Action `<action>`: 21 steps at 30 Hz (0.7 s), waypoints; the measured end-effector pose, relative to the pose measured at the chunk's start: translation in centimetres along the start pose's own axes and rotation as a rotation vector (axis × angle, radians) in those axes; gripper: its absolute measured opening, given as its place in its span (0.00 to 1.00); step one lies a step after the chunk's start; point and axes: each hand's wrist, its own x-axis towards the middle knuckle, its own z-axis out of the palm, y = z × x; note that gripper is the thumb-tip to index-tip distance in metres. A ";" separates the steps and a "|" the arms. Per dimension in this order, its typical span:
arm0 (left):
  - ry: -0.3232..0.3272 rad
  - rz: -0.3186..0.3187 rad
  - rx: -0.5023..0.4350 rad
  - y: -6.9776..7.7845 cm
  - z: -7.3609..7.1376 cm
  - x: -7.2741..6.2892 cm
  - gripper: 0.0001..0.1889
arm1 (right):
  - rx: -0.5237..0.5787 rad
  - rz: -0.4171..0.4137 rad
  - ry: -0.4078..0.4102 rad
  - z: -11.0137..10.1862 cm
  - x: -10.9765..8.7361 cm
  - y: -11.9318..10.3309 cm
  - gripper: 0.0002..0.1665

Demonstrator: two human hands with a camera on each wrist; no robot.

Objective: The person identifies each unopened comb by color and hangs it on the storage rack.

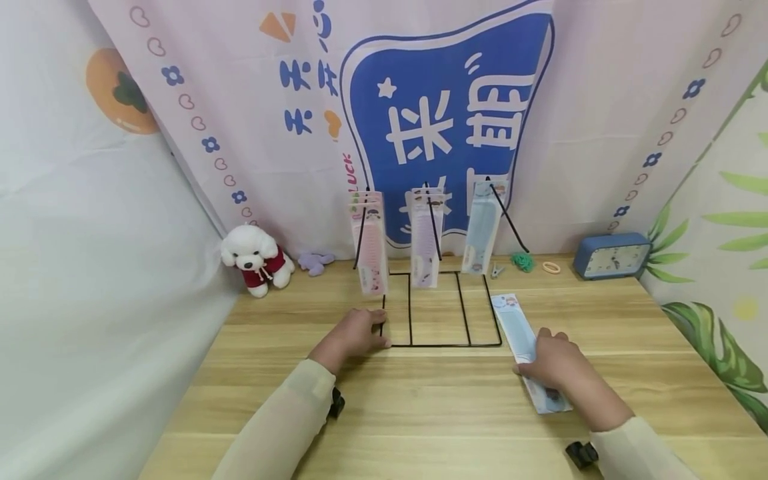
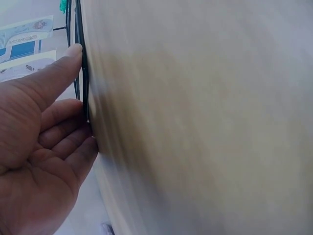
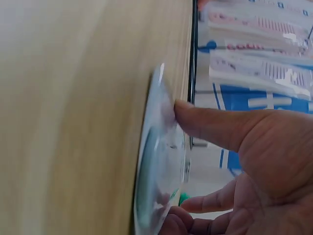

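A black wire display rack (image 1: 441,345) stands on the table, its flat base frame toward me. My left hand (image 1: 353,332) holds the base at the near left corner, with the thumb on the wire and the fingers bent beside it. To the right of the rack lies a blue packaged comb (image 1: 515,327). My right hand (image 1: 555,360) grips this package across its width, thumb on the left edge and fingers at the other side. Pink comb packages (image 1: 372,253), purple comb packages (image 1: 425,250) and a blue comb package (image 1: 480,230) hang from the hooks.
A white plush dog (image 1: 252,257) and a purple toy (image 1: 315,262) sit at the back left. Behind the right side are a small clip (image 1: 497,271), a green coil (image 1: 523,261), a pale ring (image 1: 551,267) and a blue clock (image 1: 613,256). A printed curtain (image 1: 240,100) hangs behind.
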 end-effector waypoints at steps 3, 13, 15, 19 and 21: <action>0.000 -0.002 -0.007 0.0 0.0 0.0 0.35 | 0.020 0.041 -0.025 -0.2 0.1 0.9 0.61; -0.001 -0.013 -0.014 0.1 -0.2 -0.1 0.35 | 0.082 0.064 -0.046 -0.6 0.4 1.9 0.56; -0.001 -0.014 -0.011 0.1 -0.1 -0.1 0.35 | 0.083 0.043 -0.033 -0.7 0.5 2.2 0.50; 0.003 -0.006 -0.014 0.0 0.0 -0.1 0.35 | 0.103 -0.023 -0.017 -1.5 0.9 2.9 0.31; 0.005 0.000 -0.018 0.0 0.1 -0.1 0.35 | 0.128 -0.061 -0.013 -2.0 0.9 3.4 0.24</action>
